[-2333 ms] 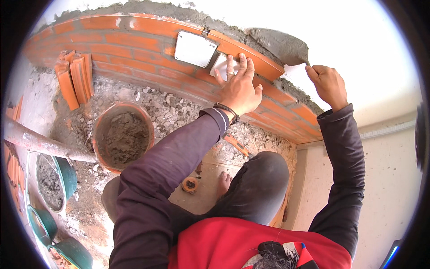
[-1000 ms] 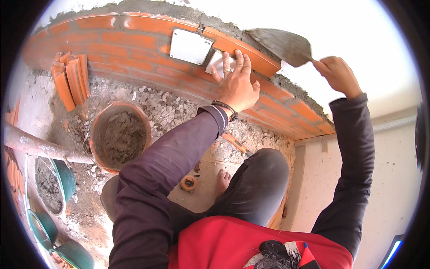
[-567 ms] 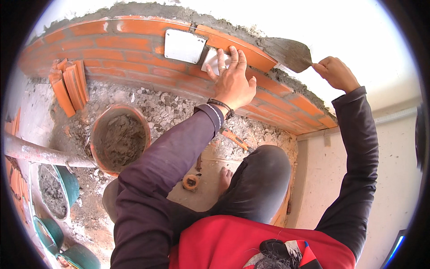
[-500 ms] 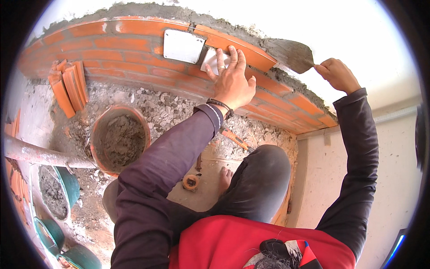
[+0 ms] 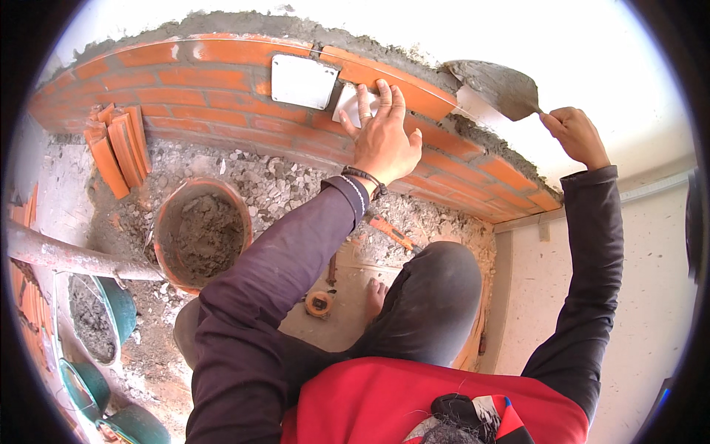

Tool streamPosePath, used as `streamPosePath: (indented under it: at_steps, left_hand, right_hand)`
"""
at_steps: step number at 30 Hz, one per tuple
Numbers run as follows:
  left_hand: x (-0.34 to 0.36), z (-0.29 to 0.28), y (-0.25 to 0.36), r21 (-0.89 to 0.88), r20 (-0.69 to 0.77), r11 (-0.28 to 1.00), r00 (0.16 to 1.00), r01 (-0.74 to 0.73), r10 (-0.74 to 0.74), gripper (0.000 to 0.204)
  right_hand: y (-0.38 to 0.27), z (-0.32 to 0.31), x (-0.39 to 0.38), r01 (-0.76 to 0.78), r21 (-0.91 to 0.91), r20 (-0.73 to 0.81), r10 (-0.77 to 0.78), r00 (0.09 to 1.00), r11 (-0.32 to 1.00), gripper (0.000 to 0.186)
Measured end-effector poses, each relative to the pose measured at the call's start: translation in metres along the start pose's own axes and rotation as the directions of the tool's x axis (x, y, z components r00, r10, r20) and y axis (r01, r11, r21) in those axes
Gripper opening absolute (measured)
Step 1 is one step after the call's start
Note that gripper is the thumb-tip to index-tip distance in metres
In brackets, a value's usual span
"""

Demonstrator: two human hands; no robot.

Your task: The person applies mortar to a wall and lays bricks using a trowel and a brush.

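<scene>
The orange tile (image 5: 407, 86) sits at the top of the brick facing, tilted in this view, with a thin string (image 5: 481, 120) running along its upper part and grey mortar (image 5: 355, 37) showing above and behind it. The left hand (image 5: 386, 144) lies against it with fingers spread apart, gripping nothing; the fingertips rest near the tile's lower edge, and the hand partly hides a small white plate (image 5: 347, 107) just below. Light, even pressure from those fingers would probably serve best, since a hard push at one spot could tip the tile off the string. The right hand (image 5: 578, 135) is clamped around the handle of a trowel (image 5: 499, 87), whose mortar-smeared blade lies above the tile's right end, its tip near the mortar edge; whether it touches is hard to tell. Keeping the blade shallow and working mortar into the gap in small amounts should spare the tile's face and the string. Left of the small plate is a larger white cover (image 5: 303, 80). Farther out, a bucket (image 5: 164, 255) holds more mortar, spare tiles (image 5: 122, 152) lean by the wall, and a tape measure (image 5: 319, 303) lies on the floor near the foot (image 5: 376, 296)
</scene>
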State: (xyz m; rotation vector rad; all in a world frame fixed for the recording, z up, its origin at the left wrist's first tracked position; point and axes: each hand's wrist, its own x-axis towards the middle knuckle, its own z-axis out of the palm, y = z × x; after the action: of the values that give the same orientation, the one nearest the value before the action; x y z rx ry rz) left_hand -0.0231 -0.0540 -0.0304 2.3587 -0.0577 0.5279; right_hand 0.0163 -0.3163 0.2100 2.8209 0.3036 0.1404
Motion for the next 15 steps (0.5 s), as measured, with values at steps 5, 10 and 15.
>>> streamPosePath:
  at_steps: [5,10,15]
  left_hand:
    - [0.001,0.001,0.003,0.003,-0.005,1.0,1.0,0.006,-0.006,0.084]
    - [0.002,-0.001,0.002,-0.013,0.008,1.0,1.0,-0.013,0.013,0.083]
    - [-0.013,0.004,-0.001,-0.034,-0.214,0.995,0.974,-0.089,0.08,0.073]
  right_hand:
    - [-0.034,0.01,-0.007,-0.043,-0.044,-0.086,0.039,0.996,0.998,0.043]
    - [-0.006,0.021,-0.016,-0.071,-0.057,-0.139,0.063,0.988,0.996,0.042]
    - [0.027,0.042,-0.022,0.25,0.205,-0.312,-0.179,0.933,0.946,0.042]
